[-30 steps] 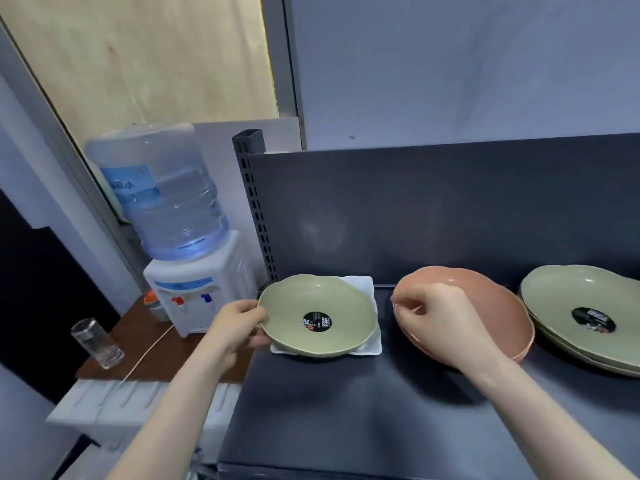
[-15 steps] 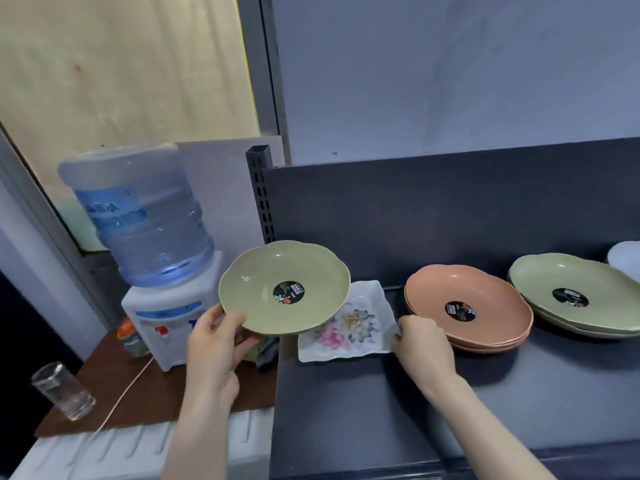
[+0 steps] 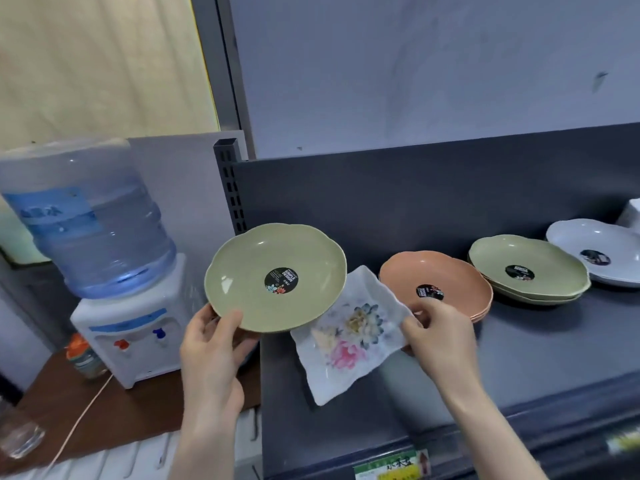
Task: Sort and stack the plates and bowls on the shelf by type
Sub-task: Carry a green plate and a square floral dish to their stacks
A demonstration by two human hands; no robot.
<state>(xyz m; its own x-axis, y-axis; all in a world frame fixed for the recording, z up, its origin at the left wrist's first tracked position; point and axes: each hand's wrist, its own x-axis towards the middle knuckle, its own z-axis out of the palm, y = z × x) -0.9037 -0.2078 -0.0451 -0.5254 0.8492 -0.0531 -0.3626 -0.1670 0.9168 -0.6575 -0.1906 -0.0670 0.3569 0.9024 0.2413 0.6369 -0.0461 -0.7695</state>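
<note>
Dark shelf (image 3: 519, 358), long, left to right. Green stack (image 3: 526, 271) far off to the right, past the pink stack (image 3: 436, 289). Loose green plate (image 3: 273, 275) up in the air at the left end, pinched in the left hand (image 3: 213, 344). Flowery square plate (image 3: 349, 334) tipped up, pinched at its corner by the right hand (image 3: 440, 334). Probably a long reach right for that green one.

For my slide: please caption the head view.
Left hand lifts green plate; right hand holds floral square plate.
</note>
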